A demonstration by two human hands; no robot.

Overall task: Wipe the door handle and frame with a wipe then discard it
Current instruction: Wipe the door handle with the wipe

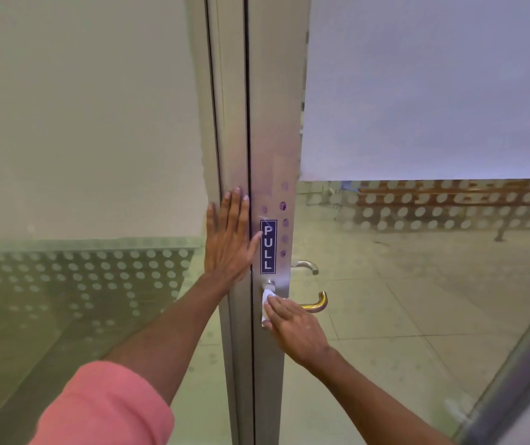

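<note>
A brushed-metal door frame point(273, 123) runs down the middle of the head view, with a blue PULL sticker point(268, 246) on it. Below the sticker, a metal lever handle point(316, 304) sticks out to the right. My right hand point(296, 326) presses a white wipe point(267, 305) flat against the frame at the handle's base, and the hand covers most of the wipe. My left hand point(230, 239) lies flat with fingers spread on the fixed frame post point(234, 139), left of the door's edge, level with the sticker.
Frosted and dotted glass panels point(80, 123) flank the frame on both sides. Through the right pane shows a second handle point(307, 266) on the far side, a tiled floor point(402, 300) and a wooden bench point(466, 195). A dark diagonal rail point(514, 364) crosses the lower right.
</note>
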